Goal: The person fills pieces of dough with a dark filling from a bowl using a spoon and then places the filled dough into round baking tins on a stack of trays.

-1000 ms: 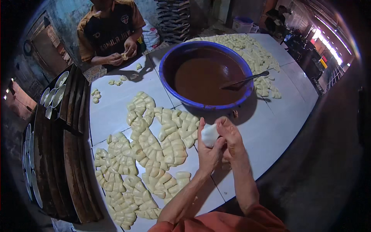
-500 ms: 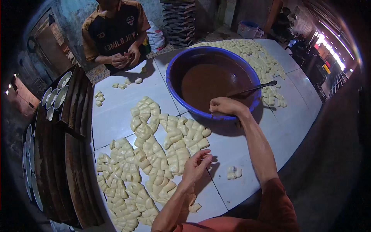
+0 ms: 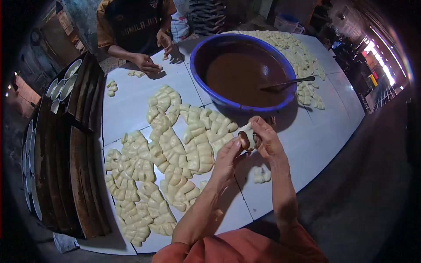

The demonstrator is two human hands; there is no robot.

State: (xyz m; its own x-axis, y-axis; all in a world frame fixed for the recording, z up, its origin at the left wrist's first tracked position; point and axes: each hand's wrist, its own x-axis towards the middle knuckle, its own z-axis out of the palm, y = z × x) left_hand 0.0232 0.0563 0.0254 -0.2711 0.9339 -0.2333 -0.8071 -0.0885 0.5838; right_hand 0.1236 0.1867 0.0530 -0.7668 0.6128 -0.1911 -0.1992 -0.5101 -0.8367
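My left hand (image 3: 227,160) and my right hand (image 3: 267,138) pinch a pale dough piece (image 3: 251,138) with glossy brown paste inside, just below the blue basin (image 3: 197,79). The basin holds brown paste, and a dark-handled utensil (image 3: 287,83) rests in it. To the left of my hands, many pale, soft-looking dough pieces (image 3: 166,144) lie packed in patches across the white tiled tabletop (image 3: 324,140). A small separate cluster of dough (image 3: 262,174) lies below my right hand.
Stacked dark metal trays with round tins (image 3: 66,90) line the left edge. A co-worker (image 3: 136,30) stands across the table, hands over small dough pieces. More dough (image 3: 309,57) lies behind the basin. Dark slatted stacks (image 3: 205,13) and a plastic tub (image 3: 285,22) are at the back.
Half a second ago my right hand was in the basin and my left low over the table; now they are together on dough containing brown paste. The co-worker's hands have separated and lowered.
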